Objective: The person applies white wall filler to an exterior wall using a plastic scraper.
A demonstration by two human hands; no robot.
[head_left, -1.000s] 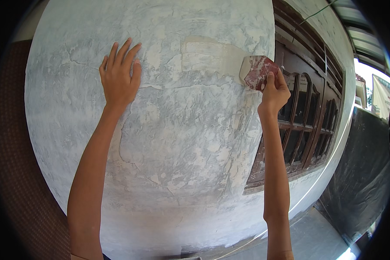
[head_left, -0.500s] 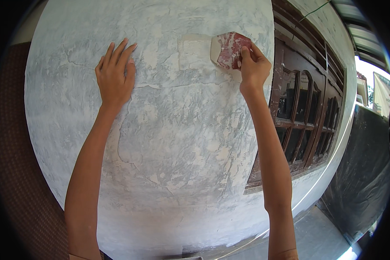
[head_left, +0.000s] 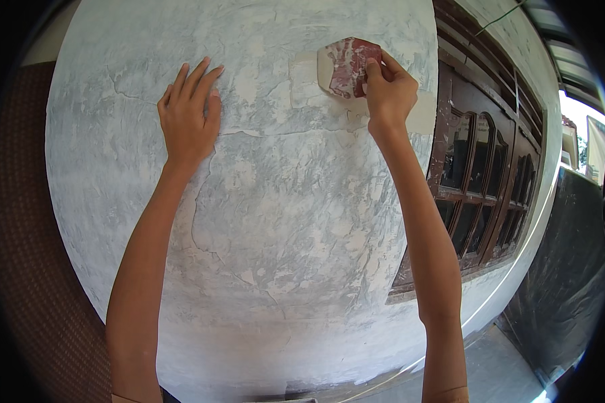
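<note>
A grey-white plastered wall [head_left: 289,195] with cracks and pale patches stands in front of me. My left hand [head_left: 192,121] lies flat against it at upper left, fingers spread, with nothing in it. My right hand [head_left: 391,93] pinches the edge of a dark red putty spreader [head_left: 370,60] between thumb and fingers. The spreader is a flat, many-sided plate smeared with pale putty, its broad face toward me. It lies over the wall beside a pale, squarish putty patch [head_left: 302,79]; whether its edge touches the wall, I cannot tell.
A brown wooden window [head_left: 474,161] with glass panes is set in the wall at right. Beyond it hang a black sheet [head_left: 561,262] and a roof overhang [head_left: 571,54]. A brown woven surface [head_left: 20,221] runs down the left side. Grey floor [head_left: 491,369] shows at lower right.
My right hand and the putty spreader have shifted slightly up and left along the wall, uncovering a pale smear near the window. My left hand keeps its place on the wall; the view has shifted slightly.
</note>
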